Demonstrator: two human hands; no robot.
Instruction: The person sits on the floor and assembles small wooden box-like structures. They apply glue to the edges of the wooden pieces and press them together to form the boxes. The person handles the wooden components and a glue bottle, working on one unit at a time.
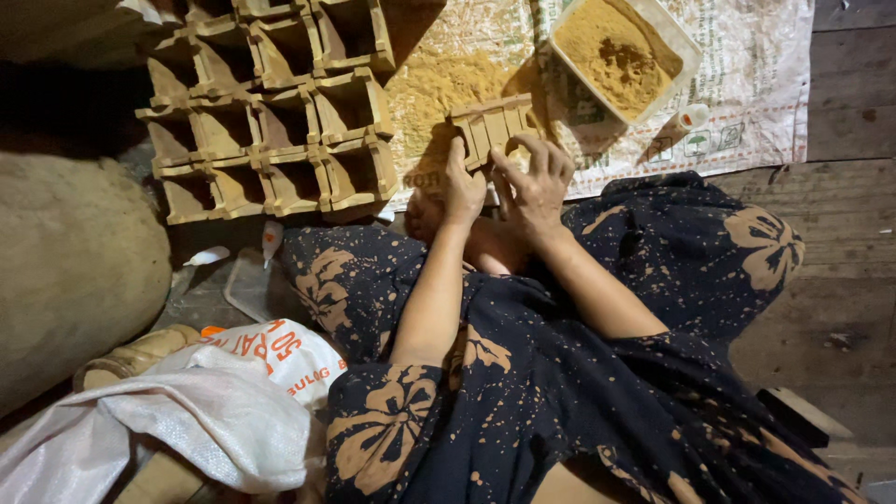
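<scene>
1. The head view looks down at a person sitting on a wooden floor (840, 271) in a dark dress with tan flowers (560, 392).
2. The left hand (460, 191) is closed around the near end of a small wooden piece made of short slats side by side (493, 126).
3. The right hand (534, 182) has its fingers bent and spread over the same slat piece, touching its lower right part. I cannot tell how tight it grips.
4. The slat piece sits just past the person's knees, above a woven plastic mat (747, 103) on the floor.
5. Yellow-brown powder (448, 84) is spread on the mat right beside the slat piece.
6. A white tub (686, 42) full of the same powder sits on the mat, near the right hand.
7. A small white bottle with an orange neck (679, 126) lies next to the tub.
8. A stack of open wooden boxes (280, 112) stands to the left of the hands.
9. White sacks (215, 411) lie by the person's left side.
</scene>
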